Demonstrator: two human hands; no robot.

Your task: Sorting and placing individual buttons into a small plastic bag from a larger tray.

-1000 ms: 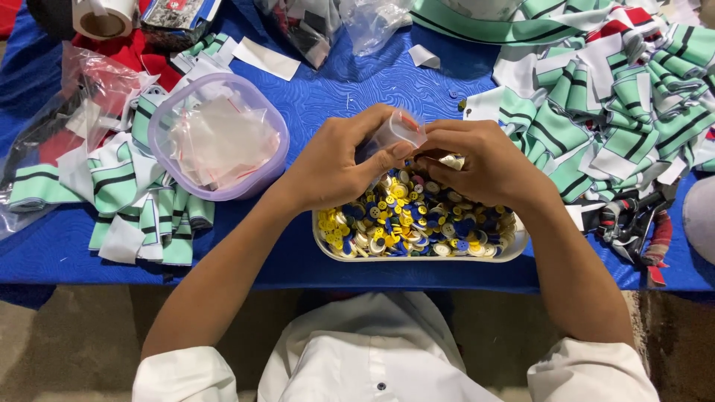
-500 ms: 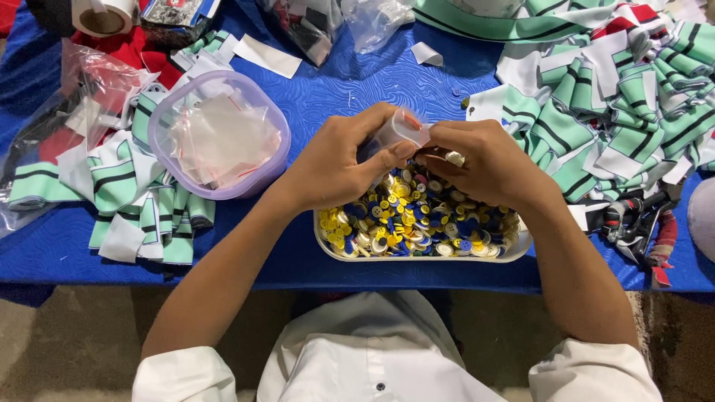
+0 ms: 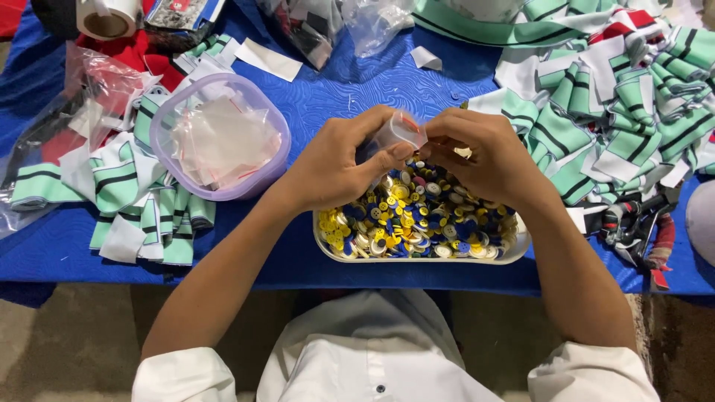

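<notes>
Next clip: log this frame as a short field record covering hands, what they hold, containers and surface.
left hand: holds a small clear plastic bag, thumb on its edge
right hand: fingers pinched at the bag's mouth
below hands: clear tray heaped with yellow, blue and white buttons
left of tray: lilac-rimmed tub of more small clear bags
surface: blue tablecloth
both sides: green, white and black striped fabric pieces

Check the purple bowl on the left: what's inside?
The purple bowl holds a loose heap of small clear plastic bags, some with a red strip at the edge. The heap covers the bowl's bottom, so anything beneath it cannot be seen.
</notes>
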